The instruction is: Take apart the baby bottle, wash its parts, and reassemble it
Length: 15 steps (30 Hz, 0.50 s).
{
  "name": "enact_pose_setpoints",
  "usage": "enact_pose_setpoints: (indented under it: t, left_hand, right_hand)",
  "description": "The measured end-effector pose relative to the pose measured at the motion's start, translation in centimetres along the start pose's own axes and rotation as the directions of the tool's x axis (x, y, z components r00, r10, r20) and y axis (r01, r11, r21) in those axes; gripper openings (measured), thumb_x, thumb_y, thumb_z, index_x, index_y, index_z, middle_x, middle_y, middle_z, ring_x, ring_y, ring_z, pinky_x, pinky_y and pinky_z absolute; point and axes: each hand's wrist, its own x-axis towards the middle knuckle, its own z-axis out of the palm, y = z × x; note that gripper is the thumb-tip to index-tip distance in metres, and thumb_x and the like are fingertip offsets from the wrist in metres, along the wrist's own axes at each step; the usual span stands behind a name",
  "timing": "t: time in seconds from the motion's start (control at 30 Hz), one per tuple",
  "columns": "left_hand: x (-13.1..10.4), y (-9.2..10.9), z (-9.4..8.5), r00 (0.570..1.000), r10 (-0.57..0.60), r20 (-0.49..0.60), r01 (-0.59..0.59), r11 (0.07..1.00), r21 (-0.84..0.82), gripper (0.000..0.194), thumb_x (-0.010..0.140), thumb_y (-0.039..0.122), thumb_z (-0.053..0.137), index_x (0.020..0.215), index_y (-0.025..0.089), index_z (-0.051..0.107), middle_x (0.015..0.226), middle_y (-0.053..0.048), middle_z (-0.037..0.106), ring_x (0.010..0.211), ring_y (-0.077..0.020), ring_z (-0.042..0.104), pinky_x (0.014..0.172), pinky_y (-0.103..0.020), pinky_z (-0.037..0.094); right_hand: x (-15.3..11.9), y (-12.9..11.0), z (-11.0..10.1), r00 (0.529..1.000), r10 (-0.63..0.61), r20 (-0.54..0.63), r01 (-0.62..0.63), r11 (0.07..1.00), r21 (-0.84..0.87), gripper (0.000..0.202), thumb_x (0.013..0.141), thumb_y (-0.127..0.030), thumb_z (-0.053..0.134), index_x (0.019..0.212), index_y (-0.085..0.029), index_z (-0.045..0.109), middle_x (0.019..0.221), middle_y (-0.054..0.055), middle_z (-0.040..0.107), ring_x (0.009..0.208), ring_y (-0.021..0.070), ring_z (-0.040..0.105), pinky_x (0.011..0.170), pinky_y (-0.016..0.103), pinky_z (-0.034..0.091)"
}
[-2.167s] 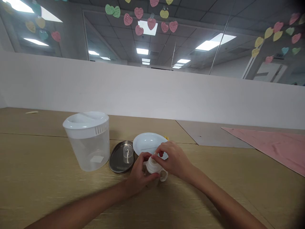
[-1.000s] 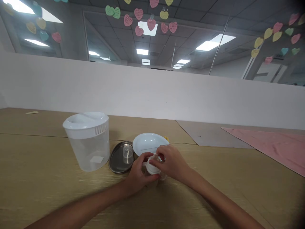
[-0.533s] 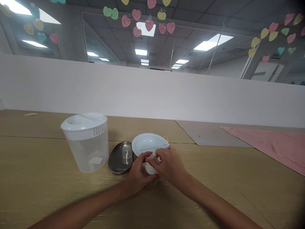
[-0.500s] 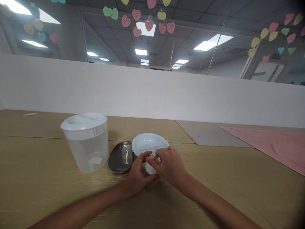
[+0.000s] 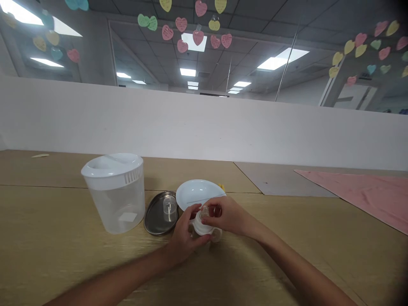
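Near the middle of the table, my left hand [image 5: 183, 238] is wrapped round the side of a baby bottle [image 5: 203, 228] with a white collar and a clear side handle. My right hand [image 5: 234, 216] pinches the clear teat [image 5: 205, 211] at its top, thumb and fingers closed on it. The bottle's lower body is mostly hidden by my left hand. Just behind both hands sits a white oval dish [image 5: 194, 190], with a thin dark line across it. To the left, a clear cup-shaped cap [image 5: 170, 208] stands on an oval metal tray [image 5: 155, 224].
A translucent bucket [image 5: 116, 204] with a white lid stands left of the tray. Something small and yellow [image 5: 222, 186] shows behind the dish. A pink cloth [image 5: 366, 191] lies at the right, and a white wall [image 5: 204, 123] closes off the table's back.
My right hand has shifted slightly, uncovering more of the white collar, the teat and the bottle's right handle. My left hand keeps its hold. The view has tipped a little.
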Motion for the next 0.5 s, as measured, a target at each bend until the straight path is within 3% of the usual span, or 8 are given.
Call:
enact_pose_setpoints:
  t: [0.13, 0.3, 0.4, 0.5]
  left_hand:
    - [-0.22, -0.31, 0.14, 0.999, -0.026, -0.021, 0.026, 1.000, -0.006, 0.070, 0.066, 0.036, 0.070, 0.124, 0.021, 0.031, 0.111, -0.009, 0.054, 0.101, -0.0223, 0.053, 0.087, -0.037, 0.043]
    - [-0.11, -0.32, 0.19, 1.000, -0.002, -0.010, 0.002, 1.000, 0.021, 0.067, 0.068, 0.036, 0.068, 0.122, 0.021, 0.031, 0.109, -0.009, 0.054, 0.098, -0.0227, 0.054, 0.084, -0.037, 0.045]
    - [-0.28, -0.20, -0.24, 0.994, 0.099, -0.049, -0.097, 0.994, 0.049, 0.062, 0.069, 0.032, 0.067, 0.121, 0.023, 0.033, 0.110, -0.009, 0.051, 0.096, -0.0224, 0.054, 0.081, -0.037, 0.045]
    - [-0.81, -0.13, -0.71, 0.951, 0.273, -0.148, -0.259, 0.960, 0.104, 0.048, 0.076, 0.030, 0.058, 0.120, 0.023, 0.039, 0.114, -0.009, 0.047, 0.103, -0.0247, 0.048, 0.087, -0.040, 0.042]
  right_hand:
    - [0.21, 0.53, -0.66, 0.996, 0.053, 0.071, -0.062, 0.989, 0.131, 0.018, 0.070, -0.032, 0.061, 0.081, -0.019, 0.065, 0.065, -0.002, 0.055, 0.057, 0.0089, 0.047, 0.048, 0.019, 0.036]
    - [0.47, 0.76, -0.60, 0.992, 0.106, 0.063, -0.114, 0.981, 0.154, 0.023, 0.067, -0.038, 0.064, 0.079, -0.018, 0.065, 0.064, -0.002, 0.054, 0.056, 0.0085, 0.046, 0.048, 0.019, 0.035]
    - [0.36, 0.69, -0.51, 0.994, 0.097, 0.051, -0.102, 0.988, 0.118, 0.021, 0.069, -0.037, 0.063, 0.078, -0.019, 0.064, 0.063, -0.002, 0.055, 0.056, 0.0086, 0.046, 0.048, 0.019, 0.034]
    - [0.25, 0.60, -0.46, 0.993, 0.102, 0.051, -0.106, 0.990, 0.090, 0.020, 0.070, -0.037, 0.062, 0.080, -0.019, 0.063, 0.063, -0.002, 0.055, 0.055, 0.0089, 0.047, 0.049, 0.019, 0.034]
